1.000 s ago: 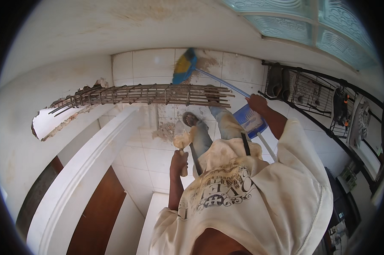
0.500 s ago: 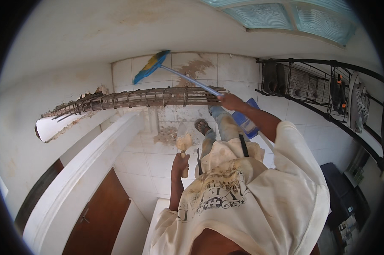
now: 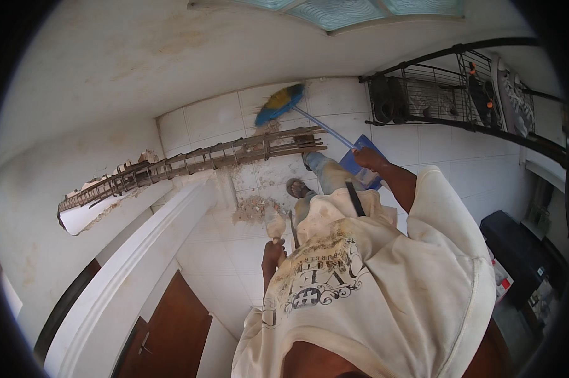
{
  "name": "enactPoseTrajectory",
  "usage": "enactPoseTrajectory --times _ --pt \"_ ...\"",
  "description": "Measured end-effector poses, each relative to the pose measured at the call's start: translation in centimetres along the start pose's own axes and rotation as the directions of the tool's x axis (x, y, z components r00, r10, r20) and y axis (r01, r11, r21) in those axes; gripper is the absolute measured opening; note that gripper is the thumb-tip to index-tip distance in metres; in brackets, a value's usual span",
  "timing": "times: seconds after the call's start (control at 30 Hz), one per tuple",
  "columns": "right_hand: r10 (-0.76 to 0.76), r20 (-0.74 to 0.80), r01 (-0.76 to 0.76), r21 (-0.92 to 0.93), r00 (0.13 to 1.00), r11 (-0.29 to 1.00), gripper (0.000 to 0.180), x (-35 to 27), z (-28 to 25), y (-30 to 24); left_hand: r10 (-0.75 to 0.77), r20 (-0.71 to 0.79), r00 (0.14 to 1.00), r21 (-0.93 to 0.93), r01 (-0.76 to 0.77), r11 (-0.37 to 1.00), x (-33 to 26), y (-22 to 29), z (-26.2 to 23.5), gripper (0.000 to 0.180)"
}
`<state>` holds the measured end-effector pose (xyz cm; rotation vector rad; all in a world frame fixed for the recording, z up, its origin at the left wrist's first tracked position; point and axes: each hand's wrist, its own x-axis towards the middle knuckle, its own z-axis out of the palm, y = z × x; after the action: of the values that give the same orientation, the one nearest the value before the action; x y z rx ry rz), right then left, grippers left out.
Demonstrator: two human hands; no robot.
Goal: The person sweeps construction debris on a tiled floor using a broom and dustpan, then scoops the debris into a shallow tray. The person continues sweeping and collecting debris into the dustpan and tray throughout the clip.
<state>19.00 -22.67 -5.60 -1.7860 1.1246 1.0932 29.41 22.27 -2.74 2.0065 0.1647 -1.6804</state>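
Observation:
My right hand (image 3: pixel 370 159) is wrapped round the pale blue handle of a broom (image 3: pixel 277 106). Its blue and yellow head touches the white-tiled floor near the far wall, beside brown debris. A blue dustpan (image 3: pixel 367 146) stands close by, partly behind my right hand and forearm. My left hand (image 3: pixel 273 253), lower and left, grips the handle of a trowel (image 3: pixel 274 223) with a pale, mortar-smeared blade pointing away from me. Beyond the trowel, rubble and dust (image 3: pixel 253 209) lie scattered on the tiles.
A rusty rebar cage (image 3: pixel 202 159) juts from the broken left wall across the space ahead, between me and the broom head. A white ledge (image 3: pixel 130 277) runs along the left, above a brown door (image 3: pixel 174 321). At right stands a black metal rack (image 3: pixel 435 94) holding shoes.
The broom head has swung right along the far wall, and my right hand has shifted slightly right. My left hand keeps the trowel, a little lower. The whole view has turned slightly.

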Motion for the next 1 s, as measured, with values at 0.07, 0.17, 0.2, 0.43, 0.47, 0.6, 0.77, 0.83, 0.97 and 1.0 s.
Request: enactPoseTrajectory --times 0.07,0.17,0.2,0.43,0.47,0.6,0.77,0.83,0.97,1.0 --pt "0.128 0.007 -0.127 0.162 0.992 0.979 0.053 -3.6 -0.3 0.7 -0.067 -0.022 0.998 -0.091 0.065 0.994 0.3 -0.5 -0.2 0.023" --pt "0.158 -0.075 -0.134 0.257 0.984 0.957 0.054 -8.0 0.6 3.1 -0.154 -0.026 0.988 -0.258 0.142 0.956 0.1 -1.2 -1.0 0.024" --pt "0.188 -0.088 -0.163 0.24 0.978 0.957 0.055 -8.3 0.7 3.9 -0.16 -0.04 0.986 -0.275 0.144 0.951 -0.2 -1.6 -1.4 0.024" --pt "0.228 -0.068 -0.163 0.505 0.971 0.847 0.055 -1.2 2.5 5.1 -0.267 -0.149 0.952 -0.209 0.234 0.95 -4.2 -6.4 -6.1 0.023" --pt "0.235 -0.04 -0.186 0.489 0.971 0.852 0.055 -1.0 3.6 5.3 -0.296 -0.184 0.938 -0.23 0.251 0.94 -4.8 -7.1 -6.6 0.025" --pt "0.272 0.069 -0.262 0.568 0.96 0.78 0.057 -5.6 7.7 9.4 -0.361 -0.198 0.911 -0.236 0.313 0.92 -6.2 -8.2 -7.4 0.026" --pt "0.272 -0.008 -0.234 0.487 0.962 0.841 0.052 -8.7 5.5 13.5 -0.361 -0.106 0.926 -0.089 0.353 0.931 -4.6 -5.0 -6.1 0.025" --pt "0.254 -0.055 -0.201 0.462 0.965 0.864 0.052 -6.5 3.5 12.7 -0.329 -0.087 0.94 -0.09 0.322 0.942 -3.8 -2.7 -5.6 0.024" --pt "0.287 0.006 -0.255 0.48 0.958 0.839 0.055 -3.4 1.7 10.3 -0.232 -0.056 0.971 -0.229 0.214 0.95 -3.1 1.9 -4.2 0.022" --pt "0.252 -0.004 -0.216 0.504 0.968 0.836 0.055 -3.9 2.0 10.3 -0.142 -0.033 0.989 -0.276 0.128 0.953 -3.4 2.9 -4.4 0.021"
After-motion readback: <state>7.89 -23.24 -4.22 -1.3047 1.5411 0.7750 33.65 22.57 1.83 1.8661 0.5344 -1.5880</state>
